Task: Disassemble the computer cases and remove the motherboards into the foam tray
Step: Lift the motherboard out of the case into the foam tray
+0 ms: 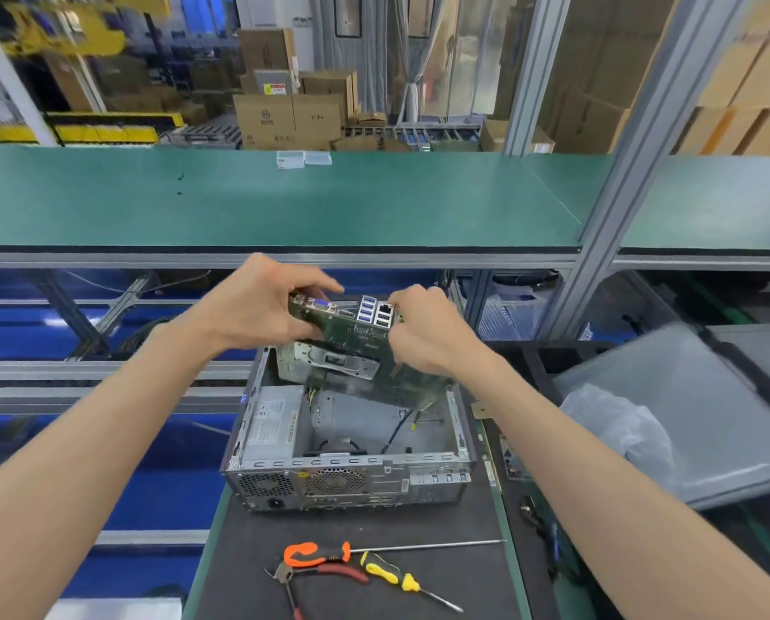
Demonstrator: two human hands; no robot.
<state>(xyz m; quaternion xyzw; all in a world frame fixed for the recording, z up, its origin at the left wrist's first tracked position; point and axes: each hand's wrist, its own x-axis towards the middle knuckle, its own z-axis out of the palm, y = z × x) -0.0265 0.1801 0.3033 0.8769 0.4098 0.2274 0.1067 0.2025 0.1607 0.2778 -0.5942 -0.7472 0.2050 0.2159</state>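
An open grey computer case (pixel 352 474) stands on the dark mat in front of me, its rear fan grille facing me. Above it I hold a green motherboard (pixel 365 351), tilted, with its port row of blue and silver sockets turned up toward me. My left hand (pixel 258 306) grips the board's left end near the blue video socket. My right hand (pixel 428 328) grips its right edge beside the network socket. A power supply box (pixel 269 425) and loose cables remain inside the case. A black foam tray (pixel 548 360) lies to the right, partly covered.
A grey case panel (pixel 687 409) and a clear plastic bag (pixel 616 431) lie on the right. An orange-handled screwdriver (pixel 329 552), red pliers (pixel 325 575) and a yellow screwdriver (pixel 392 572) lie near the front edge. A green shelf (pixel 285 203) runs across behind.
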